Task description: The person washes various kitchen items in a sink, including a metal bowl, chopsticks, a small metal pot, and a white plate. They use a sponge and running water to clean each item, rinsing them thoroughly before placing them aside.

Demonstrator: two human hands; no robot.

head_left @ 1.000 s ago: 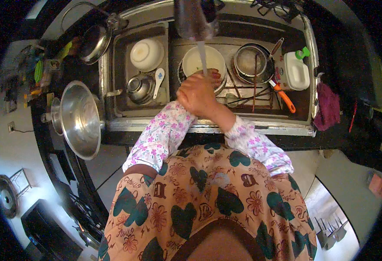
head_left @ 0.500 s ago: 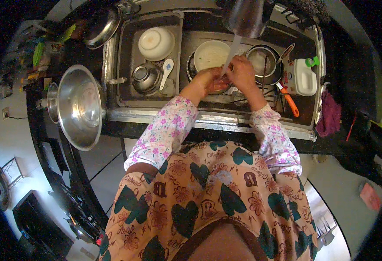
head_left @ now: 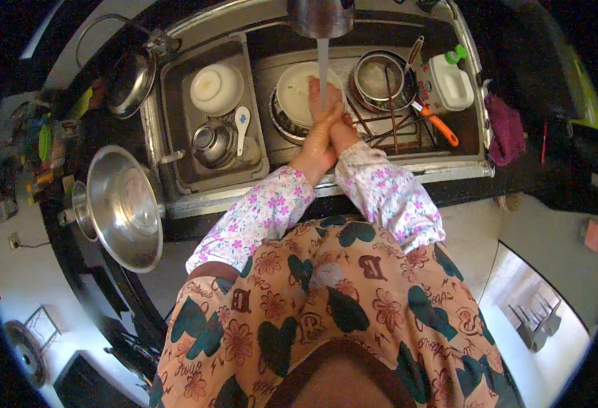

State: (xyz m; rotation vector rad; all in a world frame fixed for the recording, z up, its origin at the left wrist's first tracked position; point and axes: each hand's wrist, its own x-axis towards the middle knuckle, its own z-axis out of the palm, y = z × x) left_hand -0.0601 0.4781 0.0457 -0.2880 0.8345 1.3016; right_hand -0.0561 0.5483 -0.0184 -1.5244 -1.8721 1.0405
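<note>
Over the right basin of the sink, my two hands cross under a stream of running water (head_left: 323, 68). My left hand (head_left: 323, 136) is closed round my right hand near the wrist. My right hand (head_left: 325, 97) reaches forward under the stream, its fingers stretched out and holding nothing; some are blurred by the water. Below them a whitish bowl (head_left: 293, 92) sits on a dark round pan or pot, partly covered by my hands. The dark metal faucet (head_left: 321, 19) hangs above. Flowered sleeve covers reach to both wrists.
Left basin: an upturned white bowl (head_left: 216, 90), a metal bowl (head_left: 210, 141) and a white spoon (head_left: 242, 129). Right: a pan with an orange handle (head_left: 439, 128), chopsticks (head_left: 390, 109) and a white container (head_left: 453, 83). A large steel basin (head_left: 123, 207) stands left; a purple cloth (head_left: 504, 129) hangs right.
My hands went from being together beside the bowl to crossed over it, the left now round the right near the wrist. The view has shifted, and the water keeps running.
</note>
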